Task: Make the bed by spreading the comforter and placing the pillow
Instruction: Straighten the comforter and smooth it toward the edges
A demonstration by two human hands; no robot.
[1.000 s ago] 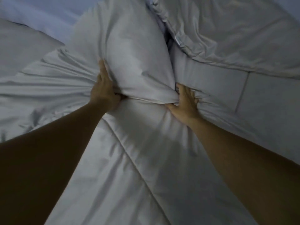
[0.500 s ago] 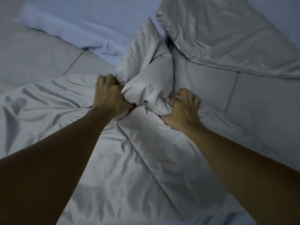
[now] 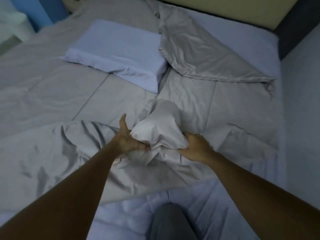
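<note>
Between my two hands a bunched fold of the grey comforter [image 3: 161, 125] stands up from the bed; my left hand [image 3: 127, 140] is closed on its left side, thumb raised; my right hand [image 3: 195, 147] grips its right side, fingers curled into the cloth; beyond them the pale blue pillow [image 3: 119, 51] lies flat on the comforter, well apart; the blue sheet [image 3: 199, 208] shows nearest me.

Setting: a bedroom in a home. A bed [image 3: 256, 44] with a pale blue fitted sheet fills the view. A grey quilted comforter [image 3: 52, 94] covers most of it, and a pale blue pillow [image 3: 119, 49] lies toward the far edge. A padded headboard [image 3: 233, 9] runs along that edge; a blue wall [image 3: 50, 9] meets the far left corner.
</note>
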